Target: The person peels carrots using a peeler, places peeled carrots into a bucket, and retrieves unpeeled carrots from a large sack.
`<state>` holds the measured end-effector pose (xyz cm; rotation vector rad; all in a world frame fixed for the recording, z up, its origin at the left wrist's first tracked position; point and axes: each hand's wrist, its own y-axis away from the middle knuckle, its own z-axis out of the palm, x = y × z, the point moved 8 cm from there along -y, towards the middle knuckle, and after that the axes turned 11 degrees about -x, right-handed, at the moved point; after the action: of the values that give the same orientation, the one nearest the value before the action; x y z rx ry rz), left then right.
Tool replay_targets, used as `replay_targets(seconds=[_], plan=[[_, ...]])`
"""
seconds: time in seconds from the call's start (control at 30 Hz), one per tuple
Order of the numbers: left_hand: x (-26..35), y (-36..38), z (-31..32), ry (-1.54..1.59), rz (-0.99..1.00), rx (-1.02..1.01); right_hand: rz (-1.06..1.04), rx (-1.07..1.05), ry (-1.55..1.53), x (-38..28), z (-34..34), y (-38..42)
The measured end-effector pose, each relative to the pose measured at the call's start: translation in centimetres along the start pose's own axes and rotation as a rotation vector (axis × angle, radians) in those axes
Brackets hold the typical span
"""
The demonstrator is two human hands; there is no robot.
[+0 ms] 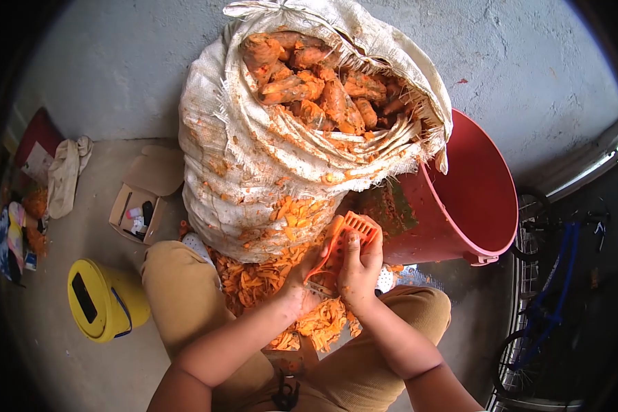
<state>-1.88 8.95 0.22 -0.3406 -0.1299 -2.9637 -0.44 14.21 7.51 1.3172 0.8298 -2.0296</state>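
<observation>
Between my two hands is an orange plastic grater (356, 229) with a slotted end and small holes. My left hand (302, 280) grips its left edge, fingers partly hidden behind it. On the other side my right hand (361, 269) is closed on it, thumb laid along its face. Shredded orange peelings (323, 323) heap on the floor below the hands, between my legs. Just beyond stands a large white woven sack (254, 161), its mouth rolled open, full of carrots (333, 99) with dirty skins. Orange shreds stick to the sack's side.
A large red tub (484, 178) leans to the right of the sack. At left are a yellow lidded bucket (127, 305) and an open cardboard box (144, 226) with small items. A blue bicycle (553, 295) is at far right. A grey wall (515, 62) rises behind.
</observation>
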Motion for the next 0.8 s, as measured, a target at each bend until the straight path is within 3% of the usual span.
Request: replay_targets(seconds=[0.27, 0.3, 0.4, 0.43, 0.57, 0.6, 0.67, 0.73, 0.8], plan=[[-0.3, 0.3, -2.6, -0.090, 0.001, 0.146, -0.037, 0.140, 0.501, 0.1, -2.3, 0.1], [-0.2, 0.3, -2.5, -0.076, 0.011, 0.155, -0.182, 0.155, 0.611, -1.0, -2.1, -0.1], [-0.6, 0.1, -1.2, -0.103, -0.024, -0.068, -0.045, 0.307, 0.381, -1.2, -5.2, -1.5], [-1.1, 0.5, -1.8, -0.093, 0.005, 0.138, -0.044, 0.317, 0.324, -0.5, -6.3, -2.0], [-0.7, -0.1, -1.3, -0.191, -0.034, 0.066, -0.130, 0.366, 0.376, 0.2, -8.2, -2.9], [-0.8, 0.0, -1.4, -0.222, -0.074, 0.072, -0.117, 0.367, 0.182, -0.7, -7.6, -3.2], [-1.0, 0.8, -1.7, -0.281, -0.151, 0.084, -0.312, 0.470, 0.433, -3.8, -10.3, -4.2], [-0.9, 1.6, -1.5, -0.318, -0.166, 0.086, -0.248, 0.622, 0.208, -4.3, -15.3, -4.7], [-0.7, 1.7, -1.3, -0.305, -0.179, 0.042, -0.304, 0.650, 0.200, -5.4, -16.2, -4.1]])
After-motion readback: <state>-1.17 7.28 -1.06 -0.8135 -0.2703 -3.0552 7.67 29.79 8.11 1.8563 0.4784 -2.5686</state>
